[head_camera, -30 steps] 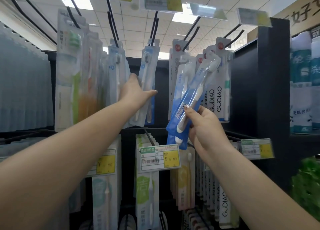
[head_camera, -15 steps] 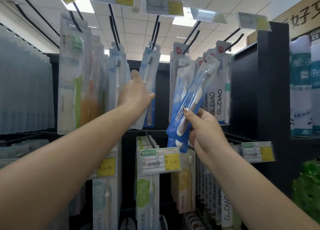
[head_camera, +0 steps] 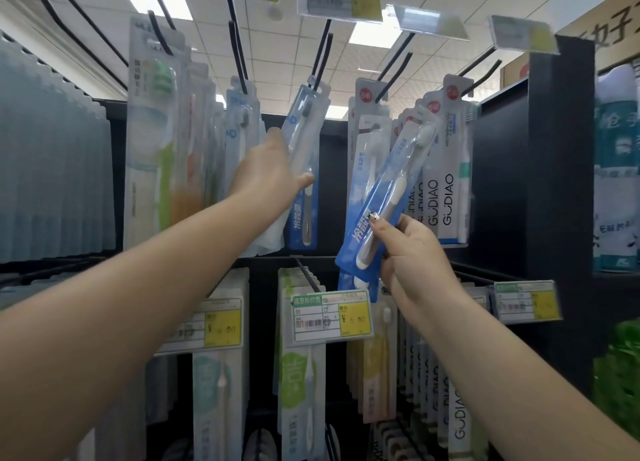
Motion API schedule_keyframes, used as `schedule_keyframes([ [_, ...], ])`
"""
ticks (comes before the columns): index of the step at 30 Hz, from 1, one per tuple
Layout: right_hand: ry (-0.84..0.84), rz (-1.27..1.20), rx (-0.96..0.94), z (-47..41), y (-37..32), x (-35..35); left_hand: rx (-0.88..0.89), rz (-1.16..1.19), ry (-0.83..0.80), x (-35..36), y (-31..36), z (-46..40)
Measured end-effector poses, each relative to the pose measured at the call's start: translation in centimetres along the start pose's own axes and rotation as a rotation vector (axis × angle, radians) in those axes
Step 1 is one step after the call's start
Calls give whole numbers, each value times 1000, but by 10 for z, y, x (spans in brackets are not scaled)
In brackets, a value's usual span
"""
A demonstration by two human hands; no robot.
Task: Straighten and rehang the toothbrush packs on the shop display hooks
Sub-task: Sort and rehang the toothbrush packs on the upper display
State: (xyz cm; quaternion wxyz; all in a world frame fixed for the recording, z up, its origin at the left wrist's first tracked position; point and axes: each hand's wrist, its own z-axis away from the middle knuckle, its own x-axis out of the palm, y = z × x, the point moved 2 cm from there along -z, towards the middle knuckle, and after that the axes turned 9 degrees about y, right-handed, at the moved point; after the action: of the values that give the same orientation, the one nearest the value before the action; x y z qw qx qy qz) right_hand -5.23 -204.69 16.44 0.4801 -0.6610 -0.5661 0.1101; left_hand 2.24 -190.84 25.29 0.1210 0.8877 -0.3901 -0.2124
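Observation:
My left hand (head_camera: 268,173) is raised to the upper row and grips a blue toothbrush pack (head_camera: 304,141) that hangs tilted from a black double hook (head_camera: 322,58). My right hand (head_camera: 412,256) holds the lower end of a second blue toothbrush pack (head_camera: 381,197). That pack leans up to the right, off any hook, in front of white GUDIAO packs (head_camera: 446,183) hanging from the neighbouring hooks. More clear packs (head_camera: 242,124) hang just left of my left hand.
Green and orange brush packs (head_camera: 159,141) fill the hooks at the upper left. Below, a row with price tags (head_camera: 332,316) holds more packs. A black shelf upright (head_camera: 519,169) stands at the right, with bottles (head_camera: 616,169) beyond it.
My left hand has slid up along the hanging blue pack, tilting it. My right hand has stayed low on its pack, barely shifting. The view has tipped slightly.

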Motion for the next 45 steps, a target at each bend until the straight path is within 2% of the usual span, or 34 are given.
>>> schedule_keyframes([
  [4, 0, -5, 10, 2, 1, 1, -9, 33, -25, 10, 8, 4],
  [9, 3, -2, 9, 3, 0, -3, -137, 312, -73, 21, 10, 2],
  [13, 12, -9, 12, 2, -1, -6, -203, 608, -180, 30, 13, 5],
  [20, 5, -13, 12, 2, 0, -6, -240, 819, -283, 27, 19, 7],
  [28, 1, 13, 4, 0, 3, -6, -221, 795, -287, 16, 11, 5],
  [32, 4, 8, 6, -1, 3, -6, -124, 629, -224, 4, 13, 2],
  [38, -2, 19, -8, -1, 3, -5, -49, 487, -326, -18, 21, -12],
  [42, -7, 15, -6, 1, 3, -4, -115, 494, -359, -26, 18, -19],
  [45, -6, 13, -3, 2, 3, -3, -100, 405, -379, -26, 10, -22],
])
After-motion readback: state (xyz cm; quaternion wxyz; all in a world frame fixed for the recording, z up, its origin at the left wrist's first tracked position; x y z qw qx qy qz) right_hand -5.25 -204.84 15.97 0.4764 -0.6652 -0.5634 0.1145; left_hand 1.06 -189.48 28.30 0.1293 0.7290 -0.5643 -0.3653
